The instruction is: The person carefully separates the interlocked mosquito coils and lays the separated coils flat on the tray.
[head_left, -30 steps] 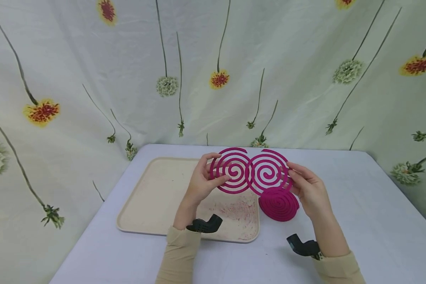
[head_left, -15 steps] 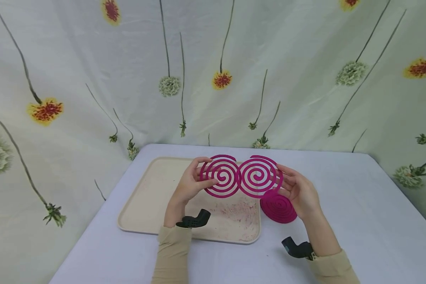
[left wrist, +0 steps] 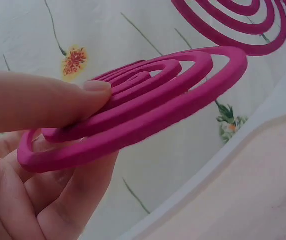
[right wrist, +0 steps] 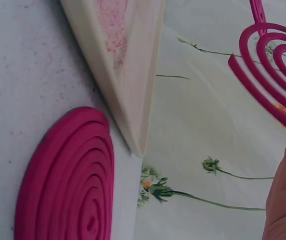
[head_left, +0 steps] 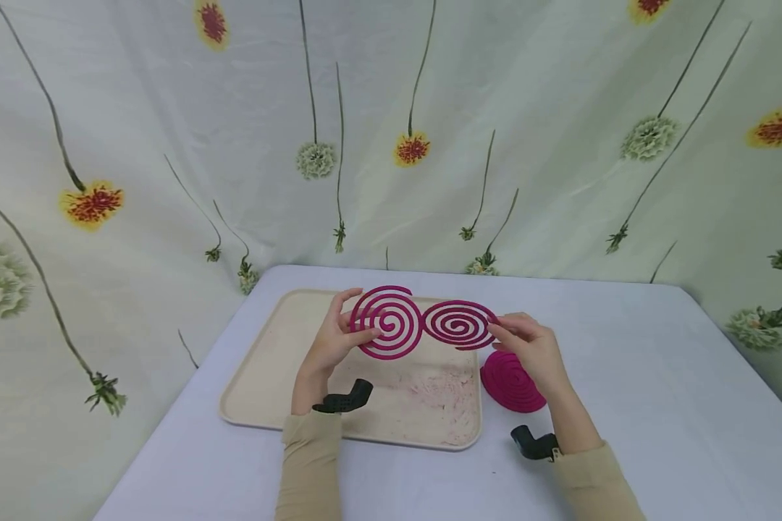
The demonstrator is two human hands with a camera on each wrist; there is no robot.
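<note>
Left hand — centre of the head view, raised over the tray. Forearm comes up from the lower edge, left of middle; the wrist bends toward the right. Pinching the left coil: thumb across the near face, pointing right, fingers behind. In the left wrist view the thumb lies flat on the bands from the left edge, with curled fingers below.

Right hand — right of centre, raised. Forearm slants up and leftward from the lower right. Thumb and fingers pinch the right coil at its right edge; the right wrist view shows only part of the hand, at lower right, against the coil's rim.

Left coil: magenta spiral, open bands, nearly face-on in the head view. Right coil: matching, tipped to a narrow oval, just beside the first; whether they touch cannot be told.

Disc: magenta, tightly wound, flat on the white table, right of the tray's lower right corner and below the right hand.

Tray: cream, left of centre, pink marks toward its lower right.

Sleeves: tan, both forearms, lower edge. Black camera at each wrist.
</note>
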